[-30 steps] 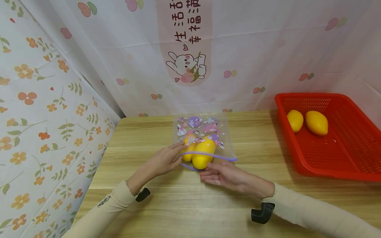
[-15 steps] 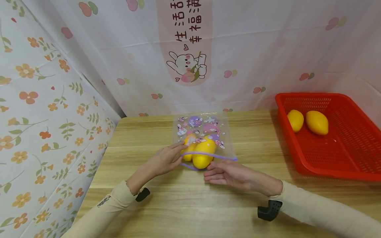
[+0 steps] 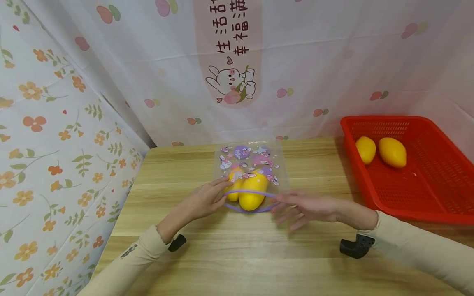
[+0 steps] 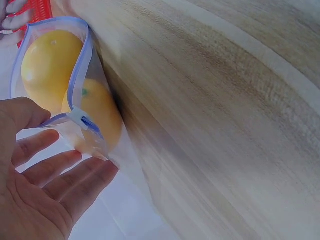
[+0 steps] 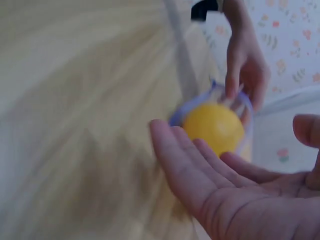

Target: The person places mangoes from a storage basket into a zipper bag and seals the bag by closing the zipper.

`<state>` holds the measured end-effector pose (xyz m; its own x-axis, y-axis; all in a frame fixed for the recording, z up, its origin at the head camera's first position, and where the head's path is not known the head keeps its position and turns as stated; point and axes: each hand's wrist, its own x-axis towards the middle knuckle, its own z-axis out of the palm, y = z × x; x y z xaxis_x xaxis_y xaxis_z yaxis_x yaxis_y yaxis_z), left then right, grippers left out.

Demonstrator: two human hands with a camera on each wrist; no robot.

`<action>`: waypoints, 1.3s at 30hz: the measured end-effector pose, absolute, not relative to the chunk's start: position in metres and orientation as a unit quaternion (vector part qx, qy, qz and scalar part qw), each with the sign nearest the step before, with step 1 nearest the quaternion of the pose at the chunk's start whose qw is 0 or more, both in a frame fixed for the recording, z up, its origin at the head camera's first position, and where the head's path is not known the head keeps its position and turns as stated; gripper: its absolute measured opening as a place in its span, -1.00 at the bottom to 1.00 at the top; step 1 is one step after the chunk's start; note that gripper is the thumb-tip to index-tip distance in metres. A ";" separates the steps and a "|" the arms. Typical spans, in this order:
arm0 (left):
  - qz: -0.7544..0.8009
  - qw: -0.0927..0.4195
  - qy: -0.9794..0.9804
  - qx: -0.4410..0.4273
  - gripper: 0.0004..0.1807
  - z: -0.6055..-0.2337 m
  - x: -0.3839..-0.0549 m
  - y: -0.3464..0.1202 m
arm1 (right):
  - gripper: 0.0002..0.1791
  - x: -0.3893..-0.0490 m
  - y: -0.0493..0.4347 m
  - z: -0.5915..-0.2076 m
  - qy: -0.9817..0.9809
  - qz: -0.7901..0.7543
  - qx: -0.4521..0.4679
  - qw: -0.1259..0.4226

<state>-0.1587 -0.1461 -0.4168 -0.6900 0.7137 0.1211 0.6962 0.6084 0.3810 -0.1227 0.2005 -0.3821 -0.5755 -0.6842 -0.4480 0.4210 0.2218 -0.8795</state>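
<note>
A clear zip bag (image 3: 279, 164) with a purple zip edge and printed cartoon figures lies on the table, its mouth facing the person. Inside are two yellow mangoes (image 3: 252, 200), one partly behind the left fingertips. My left hand (image 3: 201, 201) pinches the left end of the bag's mouth between thumb and fingers; in the left wrist view a white slider (image 4: 79, 116) sits beside that thumb. At the mouth's right end, my right hand (image 3: 309, 207) has its fingers spread and straight, blurred, with the fingertips right at the purple edge. The right wrist view shows its palm turned up before the bag.
A red plastic basket (image 3: 374, 197) stands at the right of the wooden table (image 3: 207, 263), with two more yellow mangoes (image 3: 392, 152) in it. Behind the table hangs a printed curtain (image 3: 311, 53), and a flowered cloth (image 3: 55, 135) covers the left side.
My right hand has drawn away to the right from the front mango, its fingers spreading. The bag's mouth now gapes wider and rounder. The left hand has stayed in place.
</note>
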 end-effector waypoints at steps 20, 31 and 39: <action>0.203 0.017 0.895 0.397 -0.51 -0.416 -0.158 -0.146 | -0.33 -0.149 0.259 -0.326 0.858 -0.319 -0.234 0.329; 0.200 0.021 0.896 0.396 -0.52 -0.417 -0.158 -0.146 | -0.21 -0.172 0.291 -0.318 0.901 -0.276 -0.280 0.185; 0.204 0.020 0.893 0.400 -0.51 -0.416 -0.159 -0.146 | -0.16 -0.196 0.321 -0.309 0.918 -0.263 -0.272 0.119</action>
<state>-0.1588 -0.1457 -0.4162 -0.6795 0.7226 0.1269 0.7060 0.5970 0.3809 -0.1960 0.3214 -0.3086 -0.8240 -0.5614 -0.0763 -0.4358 0.7141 -0.5479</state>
